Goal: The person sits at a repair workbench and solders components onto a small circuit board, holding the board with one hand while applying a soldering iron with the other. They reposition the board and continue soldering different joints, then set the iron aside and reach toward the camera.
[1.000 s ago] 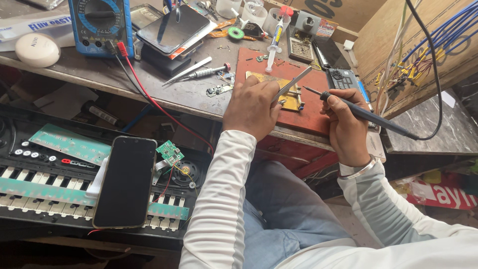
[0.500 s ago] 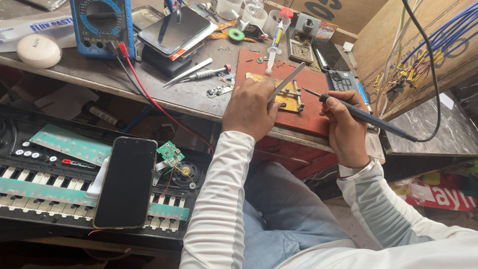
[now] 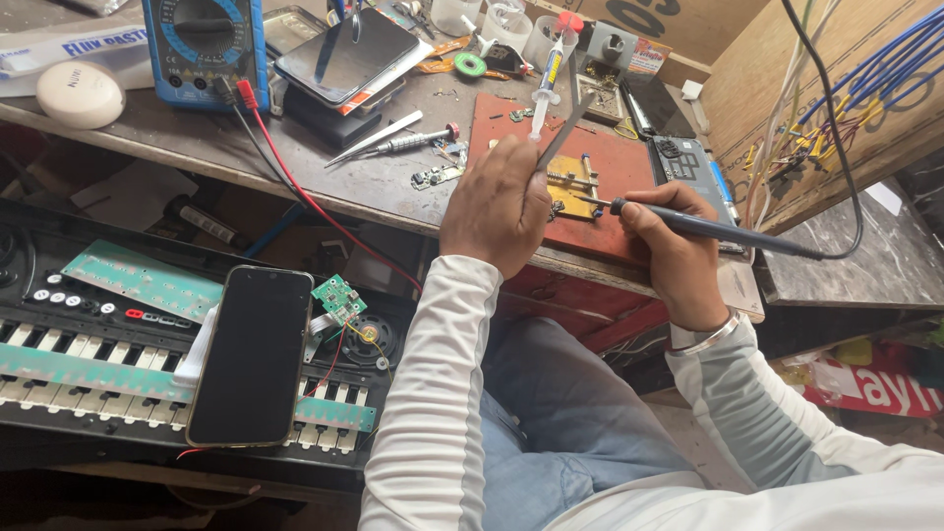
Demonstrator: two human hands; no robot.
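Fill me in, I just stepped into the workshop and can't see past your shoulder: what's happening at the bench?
A person sits at a cluttered workbench. The left hand holds metal tweezers, raised above a small yellow circuit board lying on a red mat. The right hand holds a corded soldering iron, its tip at the board's edge. A blue multimeter stands at the back, and a dark phone rests on an opened keyboard lower left.

An electronics repair workshop: a cluttered workbench (image 3: 295, 187) carries a blue multimeter (image 3: 205, 44), far left; an opened black keyboard (image 3: 118, 334) sits near left.
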